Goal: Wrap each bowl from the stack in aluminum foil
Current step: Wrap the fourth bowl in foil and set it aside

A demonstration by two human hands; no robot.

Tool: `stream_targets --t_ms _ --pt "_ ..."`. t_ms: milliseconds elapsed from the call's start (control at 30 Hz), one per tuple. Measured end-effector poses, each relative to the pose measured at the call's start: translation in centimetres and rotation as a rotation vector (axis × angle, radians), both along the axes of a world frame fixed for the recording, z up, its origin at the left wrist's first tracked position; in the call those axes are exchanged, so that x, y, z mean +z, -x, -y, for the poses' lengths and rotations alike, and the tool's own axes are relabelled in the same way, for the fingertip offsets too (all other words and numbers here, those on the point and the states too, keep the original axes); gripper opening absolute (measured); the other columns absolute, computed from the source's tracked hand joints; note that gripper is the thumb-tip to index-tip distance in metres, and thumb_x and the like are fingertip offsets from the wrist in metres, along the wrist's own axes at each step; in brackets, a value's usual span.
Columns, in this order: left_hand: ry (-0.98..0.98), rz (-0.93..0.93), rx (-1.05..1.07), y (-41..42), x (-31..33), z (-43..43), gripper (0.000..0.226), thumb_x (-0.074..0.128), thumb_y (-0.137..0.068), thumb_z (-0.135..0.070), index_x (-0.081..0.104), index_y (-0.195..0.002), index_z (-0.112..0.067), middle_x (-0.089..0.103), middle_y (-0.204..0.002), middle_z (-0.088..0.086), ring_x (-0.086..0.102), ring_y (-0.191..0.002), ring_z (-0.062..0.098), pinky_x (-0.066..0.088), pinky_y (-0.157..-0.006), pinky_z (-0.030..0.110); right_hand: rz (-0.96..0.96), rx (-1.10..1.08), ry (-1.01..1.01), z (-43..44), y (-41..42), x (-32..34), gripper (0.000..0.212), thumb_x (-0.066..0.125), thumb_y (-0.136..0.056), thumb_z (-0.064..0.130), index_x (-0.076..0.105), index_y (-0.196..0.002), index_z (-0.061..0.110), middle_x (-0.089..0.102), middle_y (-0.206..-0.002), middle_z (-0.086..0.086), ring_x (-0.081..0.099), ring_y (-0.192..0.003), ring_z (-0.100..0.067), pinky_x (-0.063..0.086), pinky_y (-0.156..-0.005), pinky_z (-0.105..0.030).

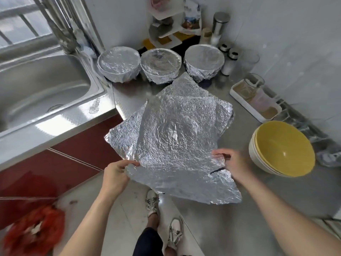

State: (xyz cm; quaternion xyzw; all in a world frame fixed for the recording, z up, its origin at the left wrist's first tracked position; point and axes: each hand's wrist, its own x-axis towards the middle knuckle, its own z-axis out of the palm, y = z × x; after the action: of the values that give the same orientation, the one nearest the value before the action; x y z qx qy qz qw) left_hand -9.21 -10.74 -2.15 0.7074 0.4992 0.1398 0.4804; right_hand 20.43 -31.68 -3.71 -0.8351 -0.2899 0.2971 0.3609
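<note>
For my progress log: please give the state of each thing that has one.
Foil sheets: crumpled, opened flat, layered.
Left hand: pinches foil sheets.
Right hand: grips foil sheets.
Bowl stack: unwrapped, upright.
Back left bowl: wrapped.
Back middle bowl: wrapped.
Back right bowl: wrapped.

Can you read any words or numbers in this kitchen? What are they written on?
None can be read.
The packet on the corner rack has printing, but it is too blurred to read.
The foil sheet, wrapped bowls and yellow bowls show no lettering.
</note>
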Motion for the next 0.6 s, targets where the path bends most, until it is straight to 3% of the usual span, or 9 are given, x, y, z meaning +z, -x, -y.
stream_targets --t_ms 100,200,333,467,600 --pt "-0.018 -0.002 0.040 -0.2 -0.7 0.0 0.032 0.077 -0.077 -0.002 0.074 -0.074 -0.034 0.075 -0.078 -0.008 0.068 -0.078 0.010 0.054 -0.079 0.036 0.130 0.036 0.006 -0.2 0.1 0.1 0.061 0.049 -0.073 -0.028 0.074 -0.092 0.024 0.071 -0.096 0.004 0.068 -0.097 -0.016 0.051 -0.080 -0.020" --pt "-0.016 -0.020 0.088 -0.6 -1.2 0.1 0.031 0.074 -0.080 -0.005 0.073 -0.075 -0.035 0.074 -0.080 -0.008 0.068 -0.082 0.010 0.054 -0.078 0.034 0.283 0.106 0.062 -0.3 0.4 0.0 0.060 0.051 -0.073 -0.028 0.075 -0.104 0.018 0.059 -0.109 0.003 0.058 -0.101 -0.013 0.044 -0.083 -0.013" --pt "0.009 -0.002 0.128 -1.1 -2.2 0.0 0.034 0.075 -0.080 -0.004 0.072 -0.073 -0.036 0.073 -0.071 -0.009 0.064 -0.070 0.012 0.049 -0.067 0.030 0.425 0.186 0.059 0.1 0.2 -1.3 0.066 0.060 -0.066 -0.029 0.075 -0.106 0.022 0.051 -0.123 -0.006 0.051 -0.109 -0.021 0.047 -0.094 -0.033" --pt "-0.006 -0.032 0.152 -1.0 -3.1 -0.5 0.021 0.077 -0.079 -0.005 0.075 -0.072 -0.025 0.072 -0.068 0.000 0.063 -0.067 0.019 0.048 -0.066 0.034 0.491 0.247 -0.014 0.5 -0.4 -2.0 0.052 0.070 -0.064 -0.023 0.078 -0.090 0.021 0.058 -0.109 -0.005 0.060 -0.095 -0.025 0.055 -0.074 -0.046" --pt "-0.009 -0.008 0.166 -1.4 -2.9 -0.6 0.014 0.079 -0.079 -0.012 0.072 -0.067 -0.012 0.066 -0.067 0.015 0.047 -0.059 0.018 0.037 -0.058 0.034 0.479 0.288 -0.028 1.0 -0.3 -2.3 0.053 0.071 -0.066 -0.021 0.077 -0.093 0.024 0.055 -0.109 0.002 0.059 -0.094 -0.020 0.055 -0.070 -0.041"
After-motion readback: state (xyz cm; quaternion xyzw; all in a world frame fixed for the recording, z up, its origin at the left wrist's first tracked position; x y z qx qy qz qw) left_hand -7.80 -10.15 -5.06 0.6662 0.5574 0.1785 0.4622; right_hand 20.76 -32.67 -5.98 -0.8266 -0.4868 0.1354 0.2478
